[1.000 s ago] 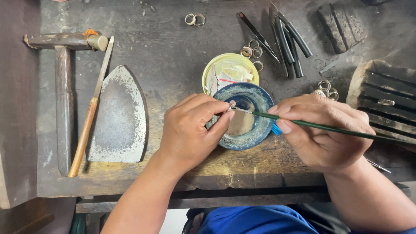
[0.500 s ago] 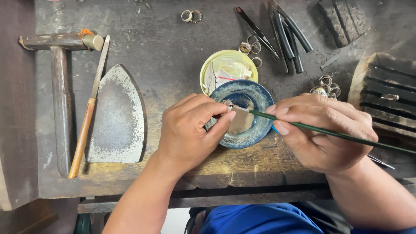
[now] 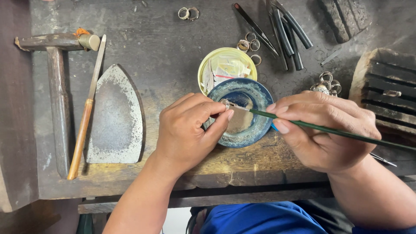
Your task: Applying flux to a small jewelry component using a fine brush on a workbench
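Dark scarred wooden worktop [image 3: 173, 56] | left hand [image 3: 190, 130] fingers pinch small ring [image 3: 225, 104] over blue dish [image 3: 260, 130] | right hand [image 3: 325, 130] fingers grip green brush [image 3: 346, 132], tip at ring | risk: ring may slip into dish | dish: greyish liquid; yellow lid [image 3: 203, 71]: white scraps.
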